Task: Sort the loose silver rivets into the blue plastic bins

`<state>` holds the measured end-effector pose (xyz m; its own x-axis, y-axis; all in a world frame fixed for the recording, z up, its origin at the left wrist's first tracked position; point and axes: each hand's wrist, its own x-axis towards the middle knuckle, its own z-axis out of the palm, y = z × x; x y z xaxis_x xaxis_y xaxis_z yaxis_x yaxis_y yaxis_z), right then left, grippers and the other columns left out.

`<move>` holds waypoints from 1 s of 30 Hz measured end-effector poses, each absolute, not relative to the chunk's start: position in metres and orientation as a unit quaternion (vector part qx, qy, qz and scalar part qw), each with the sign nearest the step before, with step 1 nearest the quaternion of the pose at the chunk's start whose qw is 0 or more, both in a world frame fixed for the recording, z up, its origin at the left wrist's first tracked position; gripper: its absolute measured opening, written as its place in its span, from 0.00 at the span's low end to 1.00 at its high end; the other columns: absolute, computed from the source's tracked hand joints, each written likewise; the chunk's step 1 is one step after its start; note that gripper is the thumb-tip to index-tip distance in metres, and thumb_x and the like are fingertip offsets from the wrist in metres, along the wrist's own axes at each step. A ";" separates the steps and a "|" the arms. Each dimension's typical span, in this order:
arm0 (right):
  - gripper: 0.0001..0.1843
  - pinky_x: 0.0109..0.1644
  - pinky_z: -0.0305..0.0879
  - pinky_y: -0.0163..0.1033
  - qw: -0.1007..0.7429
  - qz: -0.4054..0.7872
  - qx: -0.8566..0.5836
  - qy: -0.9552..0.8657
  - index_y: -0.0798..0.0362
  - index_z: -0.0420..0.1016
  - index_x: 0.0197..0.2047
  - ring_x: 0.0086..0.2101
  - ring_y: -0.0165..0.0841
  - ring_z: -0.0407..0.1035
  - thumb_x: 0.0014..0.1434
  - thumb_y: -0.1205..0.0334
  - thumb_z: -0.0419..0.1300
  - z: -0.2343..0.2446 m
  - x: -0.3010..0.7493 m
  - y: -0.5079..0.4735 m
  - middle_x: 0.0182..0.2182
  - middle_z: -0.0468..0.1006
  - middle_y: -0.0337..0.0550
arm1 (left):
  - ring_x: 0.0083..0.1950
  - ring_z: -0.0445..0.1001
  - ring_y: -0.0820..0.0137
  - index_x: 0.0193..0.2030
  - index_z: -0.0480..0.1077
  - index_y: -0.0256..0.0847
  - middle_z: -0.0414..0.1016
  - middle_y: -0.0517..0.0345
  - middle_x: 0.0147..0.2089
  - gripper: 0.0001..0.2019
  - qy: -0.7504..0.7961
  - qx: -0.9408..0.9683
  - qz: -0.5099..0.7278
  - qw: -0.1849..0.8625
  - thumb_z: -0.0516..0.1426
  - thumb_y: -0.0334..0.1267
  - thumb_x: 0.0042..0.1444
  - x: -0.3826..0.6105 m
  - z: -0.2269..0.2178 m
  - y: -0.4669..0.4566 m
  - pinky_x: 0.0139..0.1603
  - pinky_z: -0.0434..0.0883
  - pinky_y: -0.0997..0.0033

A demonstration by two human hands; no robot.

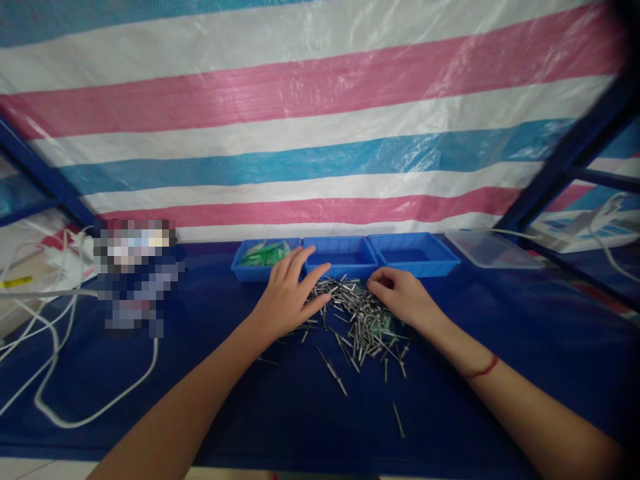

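A heap of metal pieces [367, 327], which look like pop rivets and screws, lies on the dark blue table. Some green pieces show among them. My left hand [287, 297] is over the heap's left side, fingers spread, holding nothing. At the heap's upper right, my right hand [403, 293] has its fingers curled together; what they pinch, if anything, is hidden. Behind the hands stand three blue trays in a row: a left tray [255, 273] with green pieces in it, a middle tray [345, 269] and a right tray [420, 268].
A loose rivet [336, 377] and a screw [399, 420] lie nearer the front edge. White cables [55, 400] loop across the table's left side. A clear plastic lid [493, 249] lies at the back right. Behind hangs a striped plastic sheet [320, 153] between blue metal posts.
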<state>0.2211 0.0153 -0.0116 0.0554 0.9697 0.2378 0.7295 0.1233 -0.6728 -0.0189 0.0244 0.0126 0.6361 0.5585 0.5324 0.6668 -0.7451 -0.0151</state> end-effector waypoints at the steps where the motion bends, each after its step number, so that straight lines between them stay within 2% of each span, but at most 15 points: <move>1: 0.08 0.31 0.59 0.36 0.366 0.172 -0.616 -0.676 0.52 0.71 0.26 0.25 0.32 0.66 0.53 0.61 0.55 -0.009 0.221 0.013 0.22 0.72 0.38 | 0.67 0.50 0.51 0.61 0.59 0.44 0.53 0.44 0.66 0.23 -0.331 -0.903 -0.255 0.097 0.52 0.47 0.61 -0.016 0.013 0.021 0.62 0.55 0.45; 5: 0.07 0.33 0.60 0.36 0.442 0.178 -0.540 -0.694 0.52 0.67 0.29 0.27 0.30 0.64 0.57 0.61 0.54 0.003 0.217 0.004 0.25 0.70 0.37 | 0.64 0.56 0.54 0.59 0.62 0.40 0.59 0.45 0.63 0.21 -0.317 -0.911 -0.252 0.073 0.52 0.46 0.61 -0.008 0.015 0.014 0.61 0.57 0.49; 9: 0.07 0.31 0.60 0.35 0.500 0.235 -0.495 -0.671 0.52 0.67 0.31 0.26 0.29 0.64 0.59 0.59 0.55 0.010 0.208 -0.007 0.25 0.69 0.37 | 0.56 0.63 0.56 0.55 0.66 0.39 0.69 0.49 0.56 0.19 -0.334 -0.905 -0.260 0.041 0.52 0.46 0.61 -0.005 0.016 0.011 0.56 0.62 0.53; 12: 0.07 0.30 0.62 0.35 0.535 0.303 -0.455 -0.644 0.51 0.67 0.33 0.25 0.29 0.65 0.60 0.58 0.56 0.013 0.202 -0.012 0.24 0.70 0.36 | 0.52 0.67 0.59 0.53 0.67 0.40 0.73 0.51 0.51 0.17 -0.334 -0.897 -0.289 -0.013 0.53 0.46 0.60 -0.004 0.016 0.010 0.54 0.64 0.56; 15: 0.07 0.30 0.64 0.34 0.565 0.362 -0.416 -0.614 0.51 0.67 0.34 0.24 0.28 0.67 0.59 0.57 0.58 0.014 0.198 -0.014 0.23 0.72 0.36 | 0.46 0.70 0.63 0.55 0.64 0.40 0.75 0.53 0.46 0.18 -0.366 -0.865 -0.334 -0.086 0.54 0.44 0.60 -0.002 0.013 0.010 0.49 0.66 0.62; 18: 0.08 0.31 0.66 0.35 0.581 0.399 -0.397 -0.588 0.50 0.67 0.34 0.24 0.28 0.68 0.58 0.56 0.60 0.013 0.197 -0.013 0.24 0.74 0.36 | 0.35 0.71 0.68 0.54 0.66 0.41 0.76 0.57 0.39 0.16 -0.410 -0.828 -0.345 -0.164 0.53 0.43 0.61 0.000 0.012 0.008 0.39 0.66 0.70; 20: 0.08 0.31 0.67 0.35 0.586 0.417 -0.392 -0.574 0.50 0.68 0.35 0.24 0.28 0.69 0.57 0.55 0.61 0.011 0.197 -0.012 0.25 0.75 0.36 | 0.30 0.69 0.72 0.44 0.71 0.40 0.75 0.59 0.33 0.13 -0.422 -0.815 -0.340 -0.204 0.50 0.44 0.63 0.002 0.014 0.006 0.33 0.64 0.73; 21: 0.09 0.30 0.67 0.35 0.587 0.426 -0.391 -0.566 0.50 0.68 0.35 0.24 0.28 0.69 0.56 0.55 0.61 0.010 0.198 -0.011 0.25 0.76 0.36 | 0.28 0.68 0.73 0.39 0.72 0.39 0.73 0.60 0.30 0.14 -0.426 -0.809 -0.340 -0.218 0.49 0.44 0.63 0.004 0.015 0.004 0.31 0.62 0.74; 23: 0.10 0.30 0.67 0.35 0.588 0.441 -0.393 -0.553 0.50 0.68 0.35 0.24 0.28 0.69 0.55 0.54 0.62 0.008 0.198 -0.009 0.25 0.76 0.36 | 0.26 0.65 0.74 0.33 0.70 0.38 0.70 0.61 0.26 0.17 -0.433 -0.794 -0.352 -0.242 0.47 0.45 0.64 0.006 0.017 0.000 0.29 0.60 0.75; 26: 0.11 0.30 0.68 0.35 0.590 0.455 -0.398 -0.535 0.50 0.69 0.35 0.23 0.28 0.69 0.54 0.53 0.63 0.007 0.198 -0.008 0.24 0.76 0.35 | 0.25 0.63 0.75 0.34 0.68 0.39 0.68 0.63 0.26 0.15 -0.440 -0.766 -0.374 -0.282 0.47 0.45 0.64 0.010 0.019 -0.004 0.28 0.59 0.76; 30: 0.13 0.30 0.68 0.34 0.575 0.475 -0.410 -0.524 0.51 0.71 0.37 0.24 0.29 0.70 0.52 0.53 0.64 0.008 0.198 -0.009 0.23 0.76 0.37 | 0.27 0.64 0.75 0.33 0.66 0.39 0.69 0.62 0.28 0.14 -0.442 -0.750 -0.380 -0.313 0.48 0.44 0.63 0.010 0.017 -0.003 0.30 0.60 0.76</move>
